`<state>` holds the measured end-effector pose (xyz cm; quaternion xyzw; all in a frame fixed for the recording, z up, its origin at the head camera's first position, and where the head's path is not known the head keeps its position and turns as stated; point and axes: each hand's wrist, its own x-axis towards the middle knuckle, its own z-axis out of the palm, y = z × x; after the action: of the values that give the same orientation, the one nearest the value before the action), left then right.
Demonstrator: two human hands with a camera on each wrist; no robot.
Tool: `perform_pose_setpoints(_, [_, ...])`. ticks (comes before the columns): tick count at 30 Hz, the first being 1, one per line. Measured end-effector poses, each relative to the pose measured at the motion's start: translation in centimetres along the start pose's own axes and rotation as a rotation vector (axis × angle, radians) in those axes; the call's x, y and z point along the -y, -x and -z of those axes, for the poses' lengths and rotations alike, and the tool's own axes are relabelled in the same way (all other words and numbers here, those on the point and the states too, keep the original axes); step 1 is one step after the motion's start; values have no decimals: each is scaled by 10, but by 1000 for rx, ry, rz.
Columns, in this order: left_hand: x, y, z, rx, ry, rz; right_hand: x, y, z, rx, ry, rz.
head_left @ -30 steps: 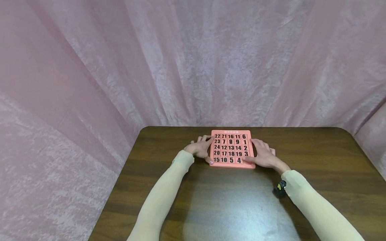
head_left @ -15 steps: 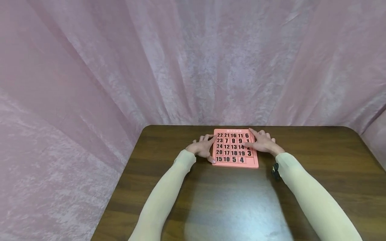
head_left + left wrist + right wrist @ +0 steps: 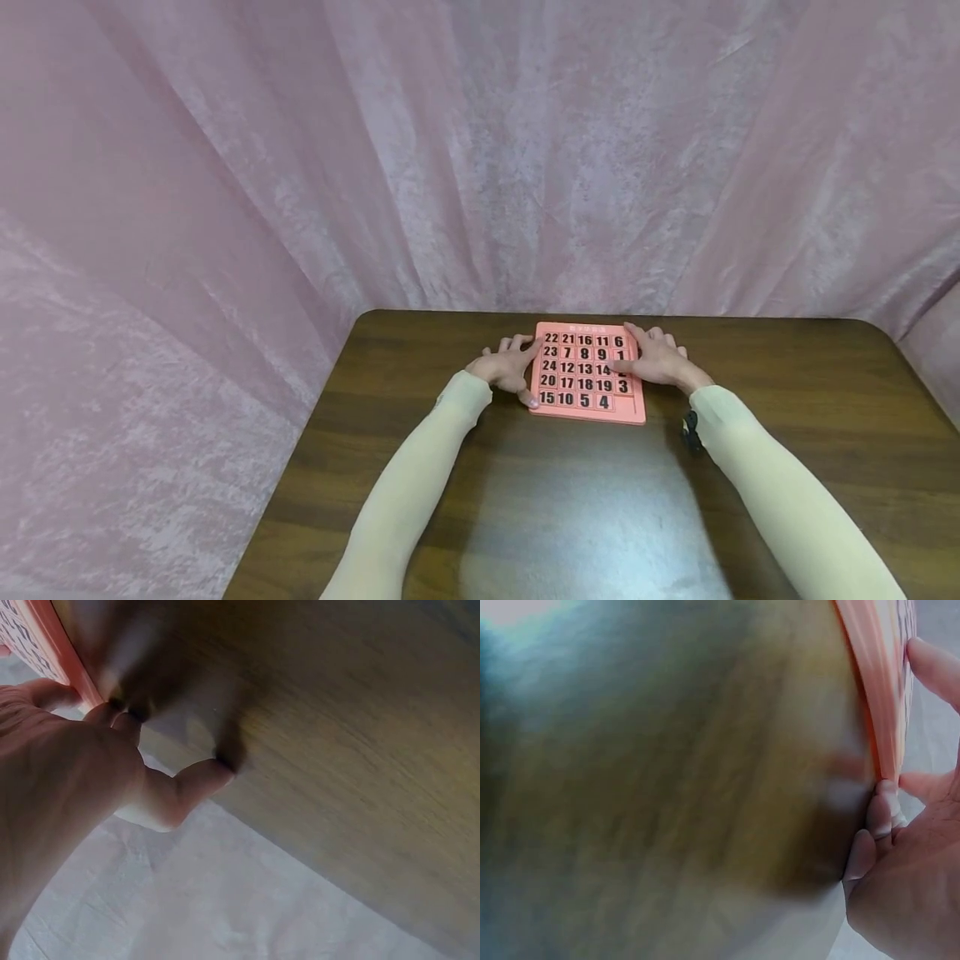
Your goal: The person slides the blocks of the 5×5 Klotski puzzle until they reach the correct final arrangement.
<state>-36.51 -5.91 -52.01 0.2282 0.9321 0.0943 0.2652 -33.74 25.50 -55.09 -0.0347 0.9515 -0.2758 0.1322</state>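
Note:
A pink number slide puzzle (image 3: 576,417) lies flat near the table's far edge, its numbered tiles facing up. A gap in the tiles shows at its bottom right corner, beside tile 4 (image 3: 603,402). My left hand (image 3: 506,367) holds the puzzle's left side, thumb at the lower corner and index finger higher up. The right hand (image 3: 656,358) is spread over the right side. Its thumb rests on the tiles near tile 14 (image 3: 602,370) and partly covers tile 2, while its index finger touches the top right corner. The right wrist view shows other fingers beside the puzzle's edge (image 3: 874,697).
The brown wooden table (image 3: 570,500) extends around the puzzle, with a bright reflection in front. Pink velvet curtains (image 3: 525,167) hang behind the table and to its left. A small dark device (image 3: 691,432) sits at the right wrist.
My right hand has moved up along the puzzle's right side, its thumb leaving the bottom right corner and uncovering the gap. The left hand keeps its hold; the visible tiles keep their order.

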Motion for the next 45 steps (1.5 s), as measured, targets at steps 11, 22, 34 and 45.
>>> perform_pose_setpoints(11, [-4, 0, 1, 6, 1, 26, -2, 16, 1, 28, -29, 47])
perform_pose_setpoints(22, [-5, -3, 1, 11, 26, 38, -3, 37, 2, 12, -69, 123])
perform_pose_setpoints(34, [-3, -4, 0, -7, -9, 21, -7, 56, -10, -16, -5, 168])
perform_pose_setpoints(45, [-3, -15, -1, 19, -36, 65, -4, 70, -21, -56, 41, 200])
